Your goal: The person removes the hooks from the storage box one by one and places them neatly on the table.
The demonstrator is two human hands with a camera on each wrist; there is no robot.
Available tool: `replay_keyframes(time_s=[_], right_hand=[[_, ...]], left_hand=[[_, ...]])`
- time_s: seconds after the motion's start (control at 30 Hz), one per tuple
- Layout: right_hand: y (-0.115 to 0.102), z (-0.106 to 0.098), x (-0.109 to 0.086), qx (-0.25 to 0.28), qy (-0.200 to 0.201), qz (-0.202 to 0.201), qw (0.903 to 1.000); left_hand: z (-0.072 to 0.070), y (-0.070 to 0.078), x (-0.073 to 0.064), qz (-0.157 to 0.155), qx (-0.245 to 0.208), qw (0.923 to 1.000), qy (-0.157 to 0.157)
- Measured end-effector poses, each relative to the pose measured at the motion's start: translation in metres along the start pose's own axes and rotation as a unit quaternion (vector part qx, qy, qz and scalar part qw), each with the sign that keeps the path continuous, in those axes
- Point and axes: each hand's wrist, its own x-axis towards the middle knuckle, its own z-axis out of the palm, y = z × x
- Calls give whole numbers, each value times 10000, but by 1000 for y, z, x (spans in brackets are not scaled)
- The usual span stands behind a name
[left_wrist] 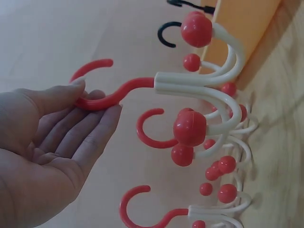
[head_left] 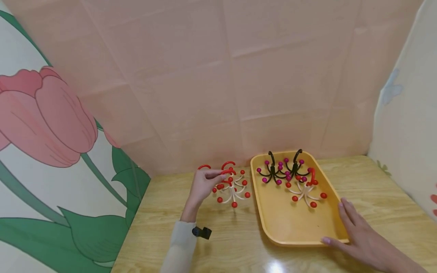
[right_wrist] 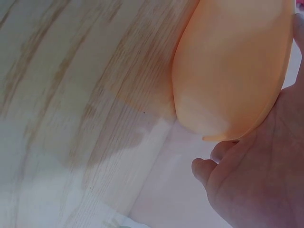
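My left hand [head_left: 202, 185] pinches the red hook of a white claw hanger [left_wrist: 166, 83] between thumb and fingers. Its white arms curve out and end in red balls. Beside and behind it, more white hangers with red hooks [left_wrist: 150, 216] stand on the table, partly hidden in the head view. My right hand [head_left: 363, 237] rests against the near right corner of a yellow-orange tray [head_left: 283, 227], thumb over the front rim and fingers along the right side. In the right wrist view the tray's outer wall [right_wrist: 223, 80] meets the palm.
Inside the tray's far half stand two black hangers [head_left: 272, 170] with magenta balls and a white one [head_left: 305, 191] with red balls. The wood-grain table [head_left: 225, 242] ends at a pink-beige backdrop [head_left: 191, 94]. A flower-print sheet [head_left: 61, 125] hangs at the left.
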Motion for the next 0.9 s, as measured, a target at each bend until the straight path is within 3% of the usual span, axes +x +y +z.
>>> replay_keyframes(time_s=[0.47,0.9], right_hand=[[-1,-5,4,-63,-229,167,9996],[0,-2,3,24,-96,94,9999]], left_hand=[[0,-20,-5,-473,90,9988,107],[6,-46,-10,-386,4,9992,137]])
